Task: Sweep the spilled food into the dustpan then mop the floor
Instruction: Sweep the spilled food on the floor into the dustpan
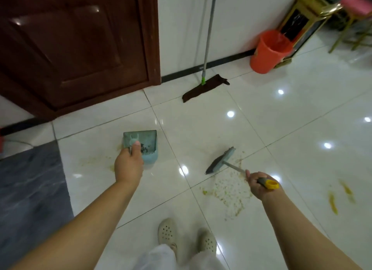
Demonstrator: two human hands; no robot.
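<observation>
The left hand (128, 165) grips the handle of the teal dustpan (144, 145), which sits on the white tiled floor (291, 129). The right hand (259, 185) is curled round the broom (221, 161) handle, its head on the floor just beside the spilled food (229, 189). The mop (205, 86) leans against the wall beyond, near an orange bucket (267, 52).
</observation>
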